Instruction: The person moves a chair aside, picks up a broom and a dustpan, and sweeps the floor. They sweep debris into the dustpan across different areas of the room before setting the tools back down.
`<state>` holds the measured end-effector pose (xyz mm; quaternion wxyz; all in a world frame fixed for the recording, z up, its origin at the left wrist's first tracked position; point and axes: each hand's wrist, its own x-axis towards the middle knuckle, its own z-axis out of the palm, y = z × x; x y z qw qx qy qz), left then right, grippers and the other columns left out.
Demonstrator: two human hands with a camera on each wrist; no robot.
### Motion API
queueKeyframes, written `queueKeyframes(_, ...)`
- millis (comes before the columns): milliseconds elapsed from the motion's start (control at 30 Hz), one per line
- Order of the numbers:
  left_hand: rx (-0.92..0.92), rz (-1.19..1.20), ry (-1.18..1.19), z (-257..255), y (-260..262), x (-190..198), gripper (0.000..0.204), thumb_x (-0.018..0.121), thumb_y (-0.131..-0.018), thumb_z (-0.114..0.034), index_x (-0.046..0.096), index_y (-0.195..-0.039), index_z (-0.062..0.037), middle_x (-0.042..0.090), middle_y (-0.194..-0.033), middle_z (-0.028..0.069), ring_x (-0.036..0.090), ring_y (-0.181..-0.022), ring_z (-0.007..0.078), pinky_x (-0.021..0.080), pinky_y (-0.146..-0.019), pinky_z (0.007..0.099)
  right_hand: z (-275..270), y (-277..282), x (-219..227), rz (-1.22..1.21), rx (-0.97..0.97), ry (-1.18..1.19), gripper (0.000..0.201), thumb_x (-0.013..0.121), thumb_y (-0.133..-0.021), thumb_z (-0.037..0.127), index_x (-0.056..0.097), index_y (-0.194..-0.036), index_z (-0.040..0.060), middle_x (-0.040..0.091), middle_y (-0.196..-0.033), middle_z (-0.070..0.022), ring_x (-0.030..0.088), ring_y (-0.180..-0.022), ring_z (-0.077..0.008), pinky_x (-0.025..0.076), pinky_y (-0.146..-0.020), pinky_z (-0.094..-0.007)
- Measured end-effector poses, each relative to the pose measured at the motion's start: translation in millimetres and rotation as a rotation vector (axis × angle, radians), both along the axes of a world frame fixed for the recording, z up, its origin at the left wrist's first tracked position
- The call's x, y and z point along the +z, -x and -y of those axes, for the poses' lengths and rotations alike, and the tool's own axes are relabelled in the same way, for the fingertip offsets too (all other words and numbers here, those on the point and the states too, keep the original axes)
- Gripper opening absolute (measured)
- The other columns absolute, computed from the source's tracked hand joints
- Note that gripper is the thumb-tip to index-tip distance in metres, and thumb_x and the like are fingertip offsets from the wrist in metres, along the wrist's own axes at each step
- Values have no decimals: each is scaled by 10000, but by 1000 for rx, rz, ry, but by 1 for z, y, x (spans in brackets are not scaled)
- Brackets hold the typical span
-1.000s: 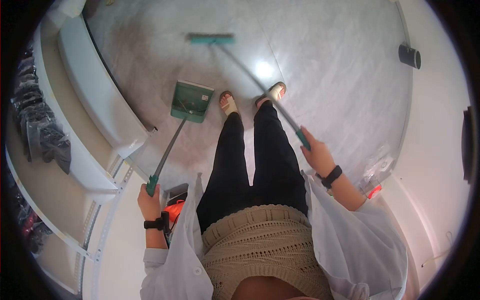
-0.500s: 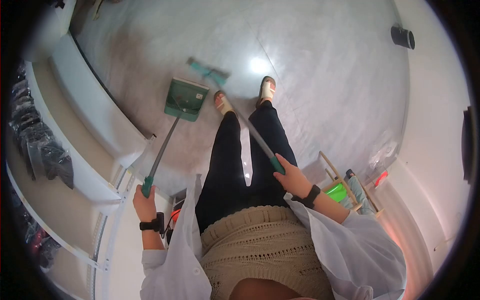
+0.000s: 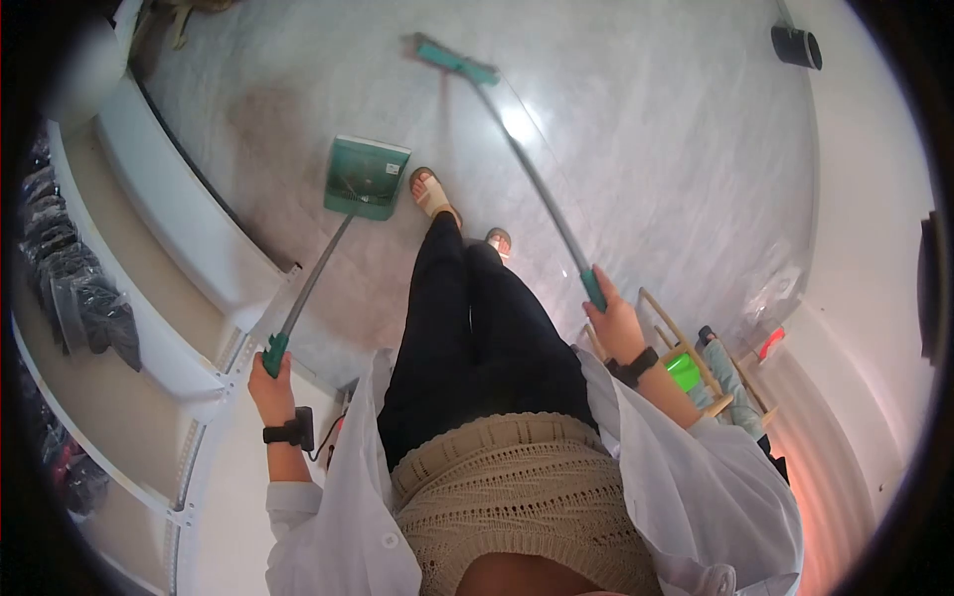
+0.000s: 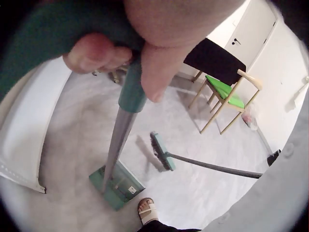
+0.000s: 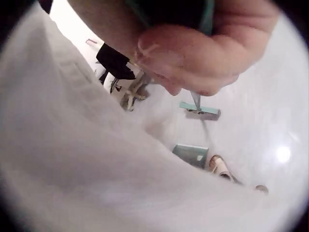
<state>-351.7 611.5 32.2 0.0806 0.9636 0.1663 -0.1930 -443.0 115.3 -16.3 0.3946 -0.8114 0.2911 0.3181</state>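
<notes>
My left hand grips the green top of the handle of a long-handled dustpan, which sits on the floor just left of my front foot. A little loose debris shows in the pan. In my right hand is the green grip of a broom, fingers wrapped round it. Its green head is well ahead of the pan and to the right, with a shadow beside it on the floor. From the left wrist, the broom head appears apart from the dustpan, bristles facing away from the handle.
White shelves with plastic-wrapped items run along my left. A wooden chair with a green seat stands close on my right. Farther off, a black cylinder is by the right wall. Sandalled feet are beside the pan.
The broom head came back close to the pan and my feet, then swung forward and right. My right hand moved left, then back right. My feet shifted, the right now behind the left.
</notes>
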Motion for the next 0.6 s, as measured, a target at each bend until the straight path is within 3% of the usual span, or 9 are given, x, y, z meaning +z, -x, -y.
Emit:
queueKeyframes(233, 24, -20, 62, 20, 33, 6, 324, 672, -778, -224, 535, -927, 29, 599, -792, 202, 559, -719, 358, 440, -670, 383, 91, 91, -48, -34, -80, 306, 605, 568, -786, 110, 314, -1335, 104, 577, -972, -282, 560, -899, -423, 461, -757, -444)
queueKeyframes(333, -78, -3, 37, 6, 60, 6, 298, 675, -774, -203, 527, -902, 21, 584, -758, 188, 534, -683, 347, 436, -660, 378, 137, 147, -60, -38, -127, 376, 599, 571, -782, 125, 326, -1328, 97, 585, -975, -271, 562, -916, -414, 461, -773, -438)
queueKeyframes(367, -120, 9, 18, -2, 72, 3, 290, 676, -773, -197, 524, -893, 19, 578, -746, 183, 524, -669, 343, 435, -657, 376, 150, 166, -66, -48, -185, 373, 589, 565, -780, 125, 337, -1323, 91, 610, -915, -247, 608, -798, -379, 490, -690, -419)
queueKeyframes(500, -145, -78, 18, 7, 91, 26, 284, 677, -765, -197, 519, -880, 9, 571, -734, 191, 530, -678, 359, 433, -645, 383, 155, 178, -38, -248, -390, 265, 586, 546, -774, 111, 340, -1321, 73, 618, -816, -203, 606, -570, -274, 491, -513, -360)
queueKeyframes(600, -245, -202, -82, 11, 98, 34, 287, 675, -763, -202, 521, -885, 6, 574, -735, 201, 546, -698, 369, 434, -642, 389, 132, 219, -51, -224, -415, 235, 587, 546, -774, 109, 337, -1320, 67, 615, -813, -223, 616, -614, -303, 498, -551, -366)
